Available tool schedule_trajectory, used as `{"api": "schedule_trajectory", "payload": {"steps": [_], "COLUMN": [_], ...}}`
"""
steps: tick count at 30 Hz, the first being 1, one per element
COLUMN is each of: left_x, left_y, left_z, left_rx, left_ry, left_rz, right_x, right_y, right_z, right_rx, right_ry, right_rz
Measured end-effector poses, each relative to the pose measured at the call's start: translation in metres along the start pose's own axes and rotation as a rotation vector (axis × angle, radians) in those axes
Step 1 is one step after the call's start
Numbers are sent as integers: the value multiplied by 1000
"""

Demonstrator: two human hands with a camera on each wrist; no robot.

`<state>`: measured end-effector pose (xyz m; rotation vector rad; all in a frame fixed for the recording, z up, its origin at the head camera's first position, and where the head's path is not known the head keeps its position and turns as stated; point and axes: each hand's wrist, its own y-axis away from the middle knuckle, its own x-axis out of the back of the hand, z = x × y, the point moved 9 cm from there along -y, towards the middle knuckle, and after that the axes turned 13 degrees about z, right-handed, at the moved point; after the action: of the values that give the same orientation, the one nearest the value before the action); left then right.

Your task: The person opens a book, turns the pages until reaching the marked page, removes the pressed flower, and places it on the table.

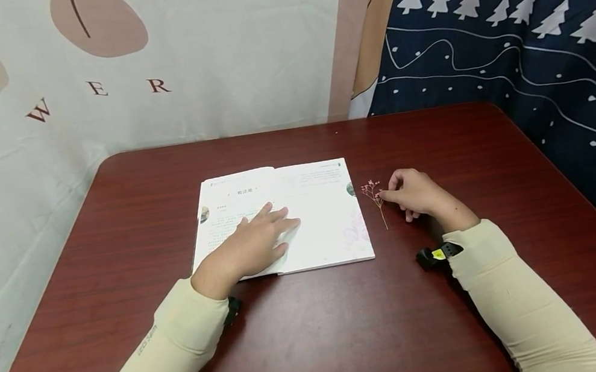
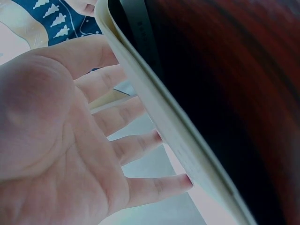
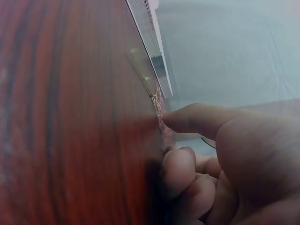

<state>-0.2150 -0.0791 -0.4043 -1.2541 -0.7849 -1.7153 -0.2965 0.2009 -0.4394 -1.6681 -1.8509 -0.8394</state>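
Observation:
An open book (image 1: pixel 324 231) with printed pages lies on the table. My left hand (image 1: pixel 255 243) rests on the left page with fingers spread, the fingertips reaching toward the middle fold. In the left wrist view the fingers (image 2: pixel 154 187) extend over the book's edge (image 2: pixel 173 126). Just right of the book lies a small sprig of pink flowers (image 1: pixel 381 201), its thin stem pointing toward me. My right hand (image 1: pixel 416 193) pinches the sprig at its blossoms between thumb and index finger. In the right wrist view the thumb (image 3: pixel 197 117) meets the blossoms; the other fingers curl beneath.
The reddish-brown wooden table (image 1: pixel 335 327) extends around the book on all sides. A white printed cloth (image 1: pixel 240 52) hangs behind it, and a dark blue cloth with white trees (image 1: pixel 479 45) hangs at the right. Both wrists carry small black cameras (image 1: pixel 430 257).

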Motion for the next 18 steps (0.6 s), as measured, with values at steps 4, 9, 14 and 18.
{"api": "schedule_trajectory", "payload": {"steps": [4,9,14,18], "left_x": [2,3,4,5], "left_y": [-1,-1,1,1], "left_z": [-1,-1,-1,-1], "left_rx": [-1,0,-4,-20], "left_ry": [-2,8,-2,-37], "left_rz": [1,-2,-3,11], "right_x": [2,4,0,-5], "right_y": [-1,0,4,7], "right_z": [-1,-7,-17,-24], "right_rx": [7,15,30,42], "right_ry": [0,-28,-52,-49], "right_rz": [9,16,-8,-30]}}
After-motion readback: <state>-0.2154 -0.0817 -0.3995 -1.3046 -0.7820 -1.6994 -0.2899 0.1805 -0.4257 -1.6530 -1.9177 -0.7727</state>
